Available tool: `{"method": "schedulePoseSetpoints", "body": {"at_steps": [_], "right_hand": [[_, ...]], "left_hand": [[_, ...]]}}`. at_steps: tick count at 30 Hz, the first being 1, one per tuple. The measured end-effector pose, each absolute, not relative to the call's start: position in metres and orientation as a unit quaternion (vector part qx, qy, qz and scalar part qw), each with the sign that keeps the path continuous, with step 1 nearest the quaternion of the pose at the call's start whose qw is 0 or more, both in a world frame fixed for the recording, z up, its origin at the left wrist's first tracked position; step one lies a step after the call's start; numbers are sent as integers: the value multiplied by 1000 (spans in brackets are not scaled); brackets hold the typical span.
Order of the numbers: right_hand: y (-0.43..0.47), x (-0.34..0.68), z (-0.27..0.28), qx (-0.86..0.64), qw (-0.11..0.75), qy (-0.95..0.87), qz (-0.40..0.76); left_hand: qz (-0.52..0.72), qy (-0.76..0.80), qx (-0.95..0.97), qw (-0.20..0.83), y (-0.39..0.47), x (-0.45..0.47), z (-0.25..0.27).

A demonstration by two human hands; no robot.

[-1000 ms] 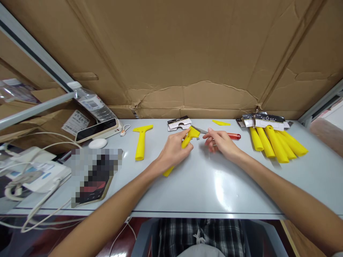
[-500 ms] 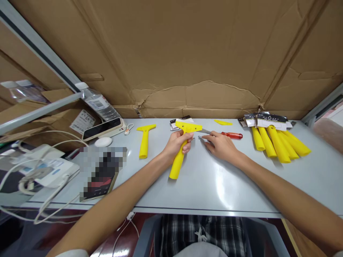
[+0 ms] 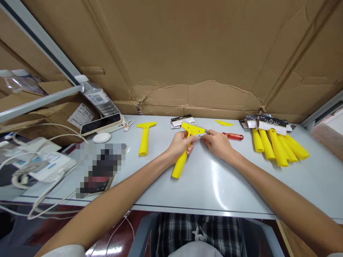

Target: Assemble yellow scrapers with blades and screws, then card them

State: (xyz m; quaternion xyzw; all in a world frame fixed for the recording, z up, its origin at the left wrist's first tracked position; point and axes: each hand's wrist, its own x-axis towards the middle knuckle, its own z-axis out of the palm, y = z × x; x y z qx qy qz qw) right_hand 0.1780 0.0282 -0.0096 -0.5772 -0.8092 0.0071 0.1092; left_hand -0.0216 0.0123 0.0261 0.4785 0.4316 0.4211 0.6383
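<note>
My left hand [image 3: 182, 145] is wrapped round a yellow T-shaped scraper handle [image 3: 180, 165], its wide head tilted up and to the right. Close to the right end of that head is my right hand [image 3: 217, 143], fingers curled and tips pinched together. Whatever lies between those fingertips is too small to make out. Small metal screws [image 3: 200, 136] show beside them on the table. Behind the right hand lies a screwdriver [image 3: 232, 136] with a red handle, its shaft partly hidden. A second yellow scraper handle [image 3: 144, 139] rests on the table to the left.
At the right lie several yellow scraper handles [image 3: 278, 148] with card labels. Black and white cards [image 3: 182, 120] and a yellow blade-shaped piece [image 3: 224, 123] lie at the back. Phones, cables, a white mouse [image 3: 102, 137] and a water bottle [image 3: 99, 98] crowd the left. Cardboard [image 3: 198, 50] walls the rear.
The held scraper handle has shifted slightly right and its head has tilted more. My right hand's fingers have drawn together and moved a little left, closer to the head.
</note>
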Motion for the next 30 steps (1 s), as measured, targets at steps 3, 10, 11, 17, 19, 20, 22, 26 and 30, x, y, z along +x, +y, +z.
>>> {"method": "schedulePoseSetpoints", "body": {"at_steps": [3, 10, 11, 17, 19, 20, 22, 26, 30], "right_hand": [[30, 181, -10, -574, 138, -807, 32], [29, 183, -9, -578, 176, -795, 56], [29, 183, -9, -577, 180, -794, 59], [28, 187, -11, -568, 196, -796, 76], [29, 188, -13, -564, 207, -796, 76], [29, 188, -15, -560, 216, -796, 77], [30, 190, -17, -550, 237, -797, 83], [31, 194, -19, -531, 282, -792, 104], [32, 198, -21, -512, 299, -796, 118]], "left_hand": [[424, 440, 473, 634, 14, -21, 24], [415, 435, 471, 646, 15, -20, 20], [414, 435, 473, 645, 15, -21, 20], [410, 442, 477, 639, 14, -22, 22], [410, 445, 476, 638, 13, -22, 24], [409, 447, 477, 637, 12, -21, 24], [410, 450, 478, 634, 12, -21, 24], [412, 457, 470, 633, 13, -20, 20], [407, 457, 473, 633, 16, -21, 15]]}}
